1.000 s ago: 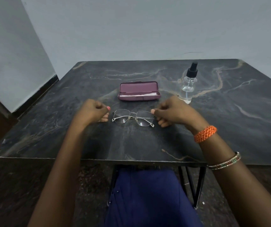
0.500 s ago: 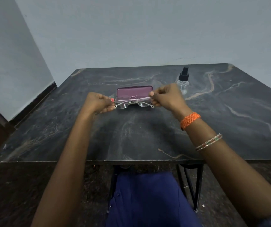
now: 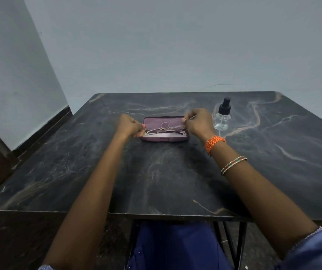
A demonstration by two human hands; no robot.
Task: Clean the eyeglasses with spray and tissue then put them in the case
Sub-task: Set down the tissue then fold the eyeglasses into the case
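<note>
Thin wire-framed eyeglasses point(image 3: 164, 128) with folded arms sit in or just over the open maroon case point(image 3: 165, 138), which lies mid-table with its lid tilted back. My left hand point(image 3: 130, 125) pinches the left end of the frame. My right hand point(image 3: 197, 121) pinches the right end. A clear spray bottle point(image 3: 222, 115) with a black pump top stands upright just right of my right hand. No tissue is visible.
The dark marbled table point(image 3: 166, 176) has its front edge close to my lap, and black metal legs show beneath it. A pale wall stands behind the table, with another on the left.
Both hands lifted the eyeglasses off the table and carried them away from me, over and down into the open case. The view tilted upward.
</note>
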